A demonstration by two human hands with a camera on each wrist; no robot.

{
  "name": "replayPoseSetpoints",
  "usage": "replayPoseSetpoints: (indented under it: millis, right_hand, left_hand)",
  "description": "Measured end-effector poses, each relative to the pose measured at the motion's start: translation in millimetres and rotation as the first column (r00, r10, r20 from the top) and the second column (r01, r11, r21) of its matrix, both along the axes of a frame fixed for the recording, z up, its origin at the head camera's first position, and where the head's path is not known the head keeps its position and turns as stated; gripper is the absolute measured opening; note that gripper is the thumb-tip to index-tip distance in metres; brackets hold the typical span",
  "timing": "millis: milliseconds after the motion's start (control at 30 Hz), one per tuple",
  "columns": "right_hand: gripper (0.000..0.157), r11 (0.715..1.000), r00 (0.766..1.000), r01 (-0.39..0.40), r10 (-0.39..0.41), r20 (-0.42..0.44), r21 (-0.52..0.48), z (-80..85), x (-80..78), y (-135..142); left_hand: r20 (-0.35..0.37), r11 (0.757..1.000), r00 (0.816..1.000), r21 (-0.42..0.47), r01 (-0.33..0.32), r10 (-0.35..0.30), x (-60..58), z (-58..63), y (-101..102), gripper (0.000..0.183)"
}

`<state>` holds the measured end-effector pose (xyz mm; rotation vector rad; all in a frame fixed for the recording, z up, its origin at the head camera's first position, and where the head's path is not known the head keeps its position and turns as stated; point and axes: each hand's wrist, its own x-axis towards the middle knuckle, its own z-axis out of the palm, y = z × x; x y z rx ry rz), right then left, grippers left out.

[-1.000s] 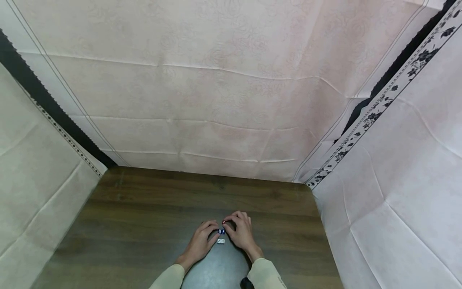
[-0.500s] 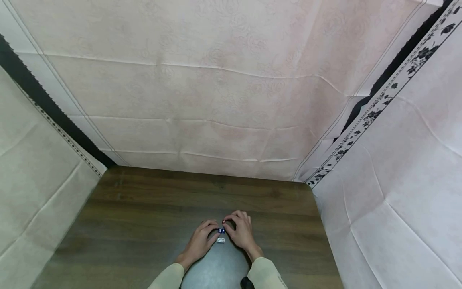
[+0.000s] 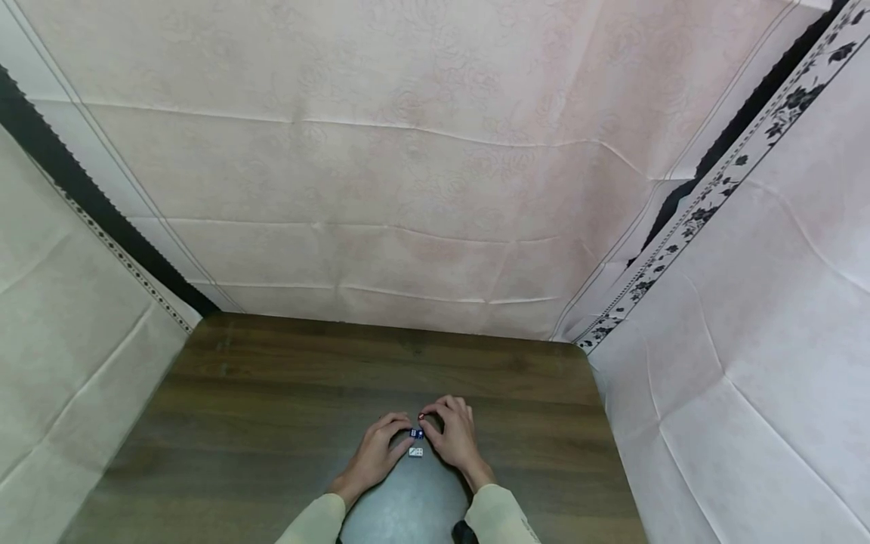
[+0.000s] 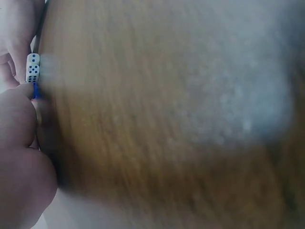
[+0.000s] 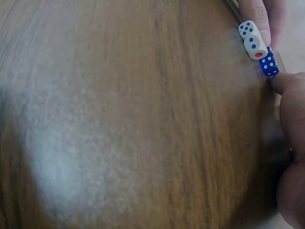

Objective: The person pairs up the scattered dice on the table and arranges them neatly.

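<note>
Two small blue dice (image 3: 417, 434) sit side by side on the table between the hands. On the near side of them lie a pair of white dice (image 3: 416, 452) with blue pips, seen also as white dice (image 5: 252, 40) in the right wrist view. My left hand (image 3: 374, 451) holds the left blue die between thumb and index finger. Between the thumb and index fingertips of my right hand (image 3: 454, 436) is a small red thing, seemingly a die (image 3: 421, 416), just beyond the blue dice. Fingers hide most of it, and neither wrist view shows it clearly.
The brown wood-grain table (image 3: 306, 363) reaches out past both hands. A pale cloth (image 3: 408, 189) hangs behind its far edge, with more white cloth (image 3: 761, 317) on the right and on the left. A bright glare lies on the tabletop near the body.
Both hands keep their places around the dice. Only a very slight shift of the whole head view shows.
</note>
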<state>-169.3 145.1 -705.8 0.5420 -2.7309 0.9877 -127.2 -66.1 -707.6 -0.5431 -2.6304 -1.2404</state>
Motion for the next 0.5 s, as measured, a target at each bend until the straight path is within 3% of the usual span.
replayPoseSetpoints:
  millis: [500]
  right_hand:
    - [0.012, 1.0, 1.0, -0.008, 0.008, -0.01, 0.002, -0.3, 1.1, 0]
  left_hand:
    - [0.015, 1.0, 1.0, 0.011, 0.005, -0.005, 2.5, 12.6, -1, 0.029]
